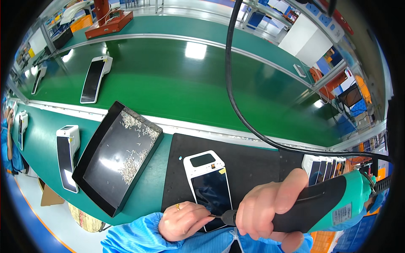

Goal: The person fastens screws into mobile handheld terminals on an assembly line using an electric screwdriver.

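Observation:
My right hand [263, 206] is wrapped round a teal and black electric screwdriver [327, 204], lying nearly level with its bit toward my left hand. The thumb and fingers of my left hand [182, 220] are pinched together at the bit's tip; whatever they hold is too small to make out. Under both hands, a white handheld payment terminal [210, 187] with a dark screen lies face up on a black mat [253, 164]. To the left, a black tray [107, 147] holds many small silvery screws [130, 168].
A black cable [230, 76] hangs down and curves right. Behind the bench runs a green conveyor belt [168, 84] carrying terminals [93, 80]. Another terminal [67, 158] lies left of the tray. Several more stand in a row [322, 168] at right. A person's sleeve [14, 158] shows far left.

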Motion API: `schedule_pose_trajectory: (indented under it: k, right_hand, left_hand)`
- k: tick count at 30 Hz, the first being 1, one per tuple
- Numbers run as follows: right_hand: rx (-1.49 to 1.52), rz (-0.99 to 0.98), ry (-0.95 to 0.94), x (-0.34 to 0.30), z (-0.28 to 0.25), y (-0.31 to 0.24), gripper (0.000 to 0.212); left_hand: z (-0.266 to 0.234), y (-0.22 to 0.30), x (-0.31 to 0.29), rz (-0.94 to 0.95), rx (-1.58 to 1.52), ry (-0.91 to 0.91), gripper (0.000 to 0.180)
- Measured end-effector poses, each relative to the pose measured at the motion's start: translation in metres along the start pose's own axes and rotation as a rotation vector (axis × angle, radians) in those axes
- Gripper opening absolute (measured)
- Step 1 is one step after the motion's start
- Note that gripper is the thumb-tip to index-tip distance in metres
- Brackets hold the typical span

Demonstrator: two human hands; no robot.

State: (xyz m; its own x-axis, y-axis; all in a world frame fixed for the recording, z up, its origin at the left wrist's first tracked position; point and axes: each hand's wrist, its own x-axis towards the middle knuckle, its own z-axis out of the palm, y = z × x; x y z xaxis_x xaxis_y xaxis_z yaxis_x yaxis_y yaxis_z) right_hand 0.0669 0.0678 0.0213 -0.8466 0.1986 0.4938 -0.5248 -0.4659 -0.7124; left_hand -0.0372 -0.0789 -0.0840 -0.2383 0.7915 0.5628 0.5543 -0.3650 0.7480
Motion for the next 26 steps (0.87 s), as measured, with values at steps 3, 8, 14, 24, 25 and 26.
schedule_pose_trajectory:
  k: [3, 8, 14, 24, 25, 26]
  right_hand:
    - [0.073, 0.022, 0.193, -0.001, 0.007, -0.001, 0.040]
    - [0.037, 0.002, 0.112, 0.000, 0.000, 0.007, 0.044]
    - [-0.397, -0.213, 0.069, 0.012, -0.007, 0.016, 0.048]
    - [-0.556, -0.220, -0.055, 0.022, -0.029, 0.040, 0.058]
    - [-0.559, -0.223, -0.041, 0.020, -0.029, 0.041, 0.059]
    - [-0.561, -0.220, -0.042, 0.020, -0.029, 0.041, 0.059]
  left_hand:
    - [-0.001, 0.002, 0.002, -0.014, 0.030, -0.004, 0.023]
    - [-0.003, -0.004, 0.002, -0.012, 0.017, 0.017, 0.026]
    - [-0.024, -0.008, 0.008, -0.187, 0.249, 0.034, 0.047]
    - [-0.002, -0.016, -0.020, -0.287, 0.198, -0.224, 0.060]
    - [-0.002, -0.017, -0.020, -0.286, 0.195, -0.222, 0.060]
    - [-0.002, -0.017, -0.020, -0.292, 0.198, -0.236, 0.059]
